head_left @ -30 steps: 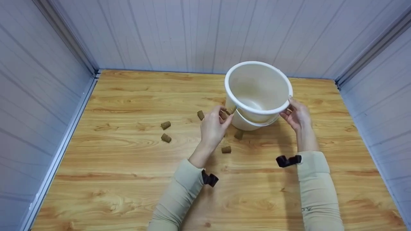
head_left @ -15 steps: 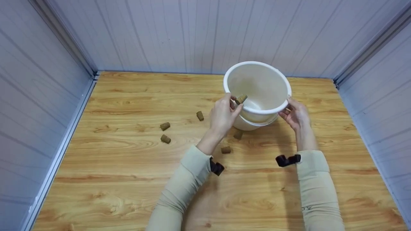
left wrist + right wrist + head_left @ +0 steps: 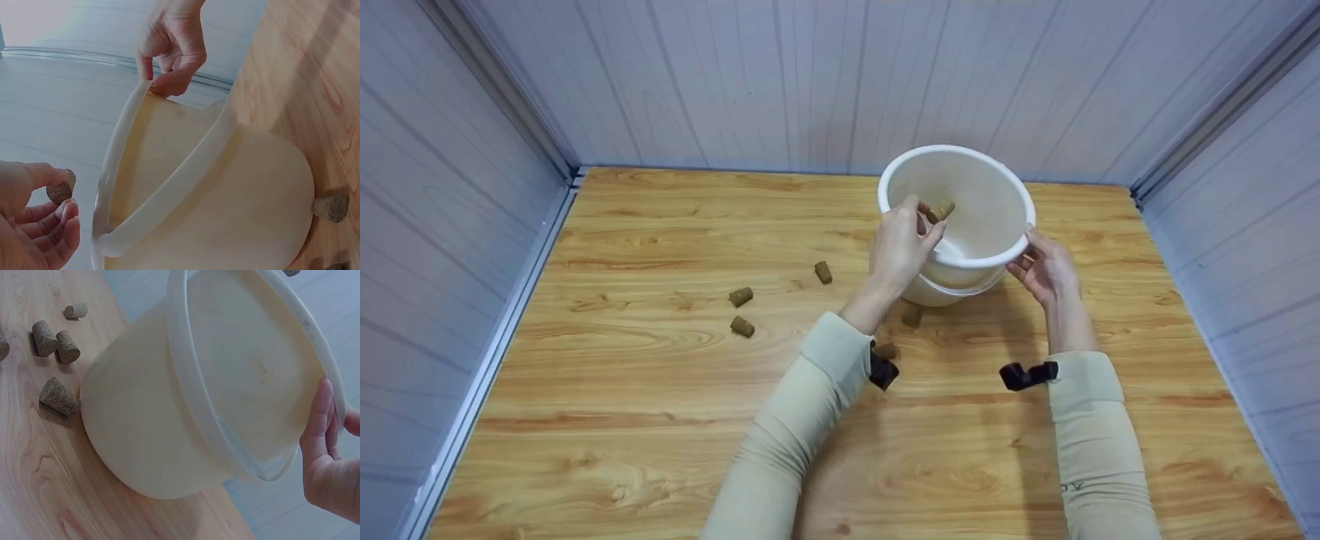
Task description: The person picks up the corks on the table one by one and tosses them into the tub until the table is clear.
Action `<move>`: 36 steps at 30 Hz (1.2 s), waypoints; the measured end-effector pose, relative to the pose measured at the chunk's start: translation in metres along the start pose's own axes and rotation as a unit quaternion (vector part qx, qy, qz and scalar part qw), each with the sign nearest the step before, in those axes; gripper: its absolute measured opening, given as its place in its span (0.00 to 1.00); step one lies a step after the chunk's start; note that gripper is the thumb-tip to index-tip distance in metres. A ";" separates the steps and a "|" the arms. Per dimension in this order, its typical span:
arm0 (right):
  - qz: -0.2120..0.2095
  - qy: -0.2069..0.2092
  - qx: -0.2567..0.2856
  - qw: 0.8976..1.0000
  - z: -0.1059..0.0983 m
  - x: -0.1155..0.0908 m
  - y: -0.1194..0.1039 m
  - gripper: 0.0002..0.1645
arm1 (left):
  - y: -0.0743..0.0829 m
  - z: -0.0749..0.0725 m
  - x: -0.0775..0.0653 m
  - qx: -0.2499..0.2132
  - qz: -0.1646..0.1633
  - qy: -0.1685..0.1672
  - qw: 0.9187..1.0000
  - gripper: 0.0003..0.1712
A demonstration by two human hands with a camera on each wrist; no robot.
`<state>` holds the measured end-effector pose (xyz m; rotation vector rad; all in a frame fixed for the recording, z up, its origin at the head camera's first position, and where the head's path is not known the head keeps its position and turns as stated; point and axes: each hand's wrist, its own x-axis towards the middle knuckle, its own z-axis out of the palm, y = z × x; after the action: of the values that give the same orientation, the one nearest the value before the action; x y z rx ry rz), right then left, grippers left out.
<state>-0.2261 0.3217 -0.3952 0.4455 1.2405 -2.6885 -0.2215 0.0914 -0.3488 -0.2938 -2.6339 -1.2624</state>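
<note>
Left hand [image 3: 898, 241]: cork [image 3: 943, 211] was pinched between barely parted fingers.
Right hand [image 3: 1051, 271]: rim [image 3: 975, 263] was pinched likewise.
Bucket [image 3: 138, 399]: was seen beneath left fingers.

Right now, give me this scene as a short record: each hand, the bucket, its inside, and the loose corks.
Left hand: pinches a cork above the open bucket
Right hand: fingers hold the bucket's rim on its right side
Bucket: white, stands on the table
Bucket inside: no cork in the part that shows; bottom partly hidden
Loose corks: five on the table; three left of the bucket, two on its near side
</note>
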 end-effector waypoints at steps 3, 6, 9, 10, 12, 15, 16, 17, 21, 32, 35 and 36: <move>0.002 -0.002 0.005 1.000 0.000 0.000 0.000 0.08 | 0.001 0.002 0.006 0.012 -0.009 -0.009 1.000 0.12; 0.003 -0.004 0.007 1.000 0.001 0.001 0.001 0.08 | 0.001 0.005 0.011 0.028 -0.011 -0.008 1.000 0.12; 0.004 -0.005 0.004 1.000 0.002 0.001 0.002 0.08 | 0.000 0.009 0.015 0.045 -0.007 -0.006 0.999 0.12; 0.006 -0.005 0.003 1.000 0.003 0.000 0.002 0.08 | 0.000 0.010 0.016 0.050 -0.006 -0.006 0.999 0.12; 0.008 -0.004 0.001 1.000 0.003 0.000 0.003 0.09 | 0.000 0.012 0.017 0.058 -0.004 -0.011 0.998 0.13; 0.010 -0.001 0.002 1.000 0.003 0.000 0.003 0.08 | 0.000 0.014 0.019 0.066 -0.007 -0.018 0.998 0.14; 0.010 0.001 0.002 1.000 0.003 0.000 0.003 0.08 | 0.000 0.015 0.019 0.069 -0.008 -0.019 0.997 0.15; 0.010 0.002 0.003 1.000 0.003 0.000 0.003 0.08 | 0.000 0.015 0.019 0.073 -0.010 -0.020 0.997 0.17; 0.007 -0.002 0.006 1.000 0.003 0.000 0.003 0.08 | 0.001 0.016 0.019 0.073 -0.008 -0.015 0.997 0.21; 0.001 -0.003 0.002 1.000 0.002 0.000 0.001 0.09 | 0.002 0.016 0.016 0.044 0.027 0.017 0.998 0.19; 0.002 -0.003 0.005 1.000 0.002 0.000 0.001 0.09 | 0.003 0.014 0.015 0.039 0.039 0.029 0.998 0.18; 0.002 -0.004 0.006 1.000 0.002 0.000 0.000 0.09 | 0.003 0.013 0.014 0.039 0.042 0.032 0.998 0.18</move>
<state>-0.2265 0.3200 -0.3944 0.4388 1.2211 -2.6923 -0.2354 0.1050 -0.3508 -0.3416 -2.5802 -1.1196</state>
